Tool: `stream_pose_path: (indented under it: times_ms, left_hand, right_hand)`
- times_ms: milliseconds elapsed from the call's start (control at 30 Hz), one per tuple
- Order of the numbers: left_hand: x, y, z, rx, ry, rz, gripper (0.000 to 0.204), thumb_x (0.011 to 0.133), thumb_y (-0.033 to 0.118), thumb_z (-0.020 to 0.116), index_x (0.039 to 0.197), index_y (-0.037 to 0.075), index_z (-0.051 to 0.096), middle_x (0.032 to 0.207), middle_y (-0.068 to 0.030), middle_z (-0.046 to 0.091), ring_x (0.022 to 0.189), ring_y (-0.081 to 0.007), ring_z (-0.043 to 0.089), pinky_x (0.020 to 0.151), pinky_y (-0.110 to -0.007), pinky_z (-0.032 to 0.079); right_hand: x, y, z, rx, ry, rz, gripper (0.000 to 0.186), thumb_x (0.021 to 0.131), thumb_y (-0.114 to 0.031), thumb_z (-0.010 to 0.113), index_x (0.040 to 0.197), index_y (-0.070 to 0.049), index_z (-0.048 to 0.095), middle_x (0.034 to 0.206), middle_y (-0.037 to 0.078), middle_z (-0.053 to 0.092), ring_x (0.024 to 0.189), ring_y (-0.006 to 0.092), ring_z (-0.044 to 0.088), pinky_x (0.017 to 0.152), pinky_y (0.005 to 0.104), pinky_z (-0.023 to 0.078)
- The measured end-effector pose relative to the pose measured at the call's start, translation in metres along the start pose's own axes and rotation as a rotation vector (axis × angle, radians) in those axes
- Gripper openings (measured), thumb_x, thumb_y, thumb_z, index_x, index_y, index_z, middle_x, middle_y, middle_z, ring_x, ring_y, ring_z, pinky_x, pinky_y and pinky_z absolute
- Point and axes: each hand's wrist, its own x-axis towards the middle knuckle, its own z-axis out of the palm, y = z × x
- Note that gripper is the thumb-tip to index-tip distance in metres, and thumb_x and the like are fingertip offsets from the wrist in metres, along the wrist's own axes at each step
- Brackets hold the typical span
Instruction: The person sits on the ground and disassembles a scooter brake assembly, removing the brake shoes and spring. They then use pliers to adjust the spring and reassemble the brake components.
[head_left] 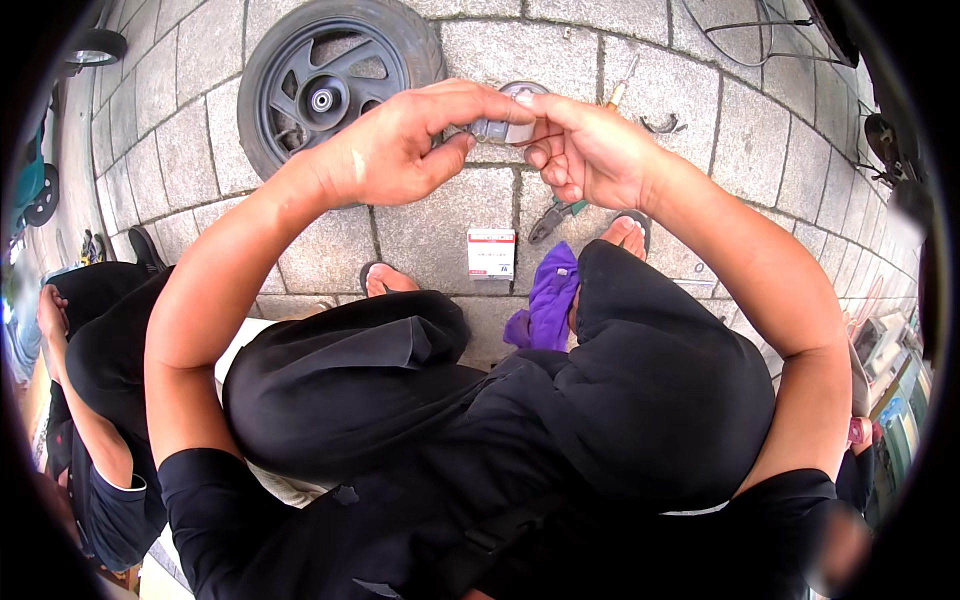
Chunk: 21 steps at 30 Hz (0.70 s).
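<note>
Both my hands are raised in front of me, meeting at a small grey, rounded part (503, 131) whose exact kind I cannot make out. My left hand (408, 145) grips it from the left between the forefinger and thumb. From the right, my right hand (598, 152) pinches it with thumb and fingers, the other fingers curled. Partly hidden behind the hands is a round metallic thing (524, 88). A black scooter wheel with its tire (262, 120) lies flat on the paving just beyond my left hand.
Between my feet lie a white-and-red box (491, 254), a purple cloth (545, 298) and green-handled pliers (553, 218). A yellow-handled screwdriver (617, 94) and a curved dark piece (662, 125) lie farther right on the paving (700, 110). Another person (105, 420) sits at left.
</note>
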Motion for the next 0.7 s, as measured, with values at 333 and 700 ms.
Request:
stream_pose_path:
  times_ms: [333, 700]
  left_hand:
    - [-0.014, -0.034, 0.026, -0.737, 0.335, -0.319, 0.056, 0.101, 0.008, 0.063, 0.154, -0.001, 0.045, 0.148, -0.0186, 0.052, 0.137, -0.0280, 0.056, 0.111, -0.045, 0.053]
    - [0.017, -0.069, 0.041, -0.890, 0.097, -0.717, 0.046, 0.104, 0.027, 0.070, 0.140, 0.000, 0.062, 0.119, -0.0094, 0.072, 0.111, -0.0183, 0.069, 0.095, -0.038, 0.062]
  right_hand:
    - [0.004, 0.016, -0.022, -0.306, 0.106, -0.244, 0.037, 0.104, -0.036, 0.068, 0.102, 0.001, 0.067, 0.084, 0.008, 0.069, 0.066, 0.0137, 0.068, 0.056, 0.0283, 0.056]
    - [0.034, 0.036, -0.048, -0.509, 0.167, -0.257, 0.046, 0.103, -0.034, 0.071, 0.127, 0.005, 0.069, 0.103, 0.009, 0.075, 0.085, 0.0147, 0.073, 0.071, 0.0295, 0.060]
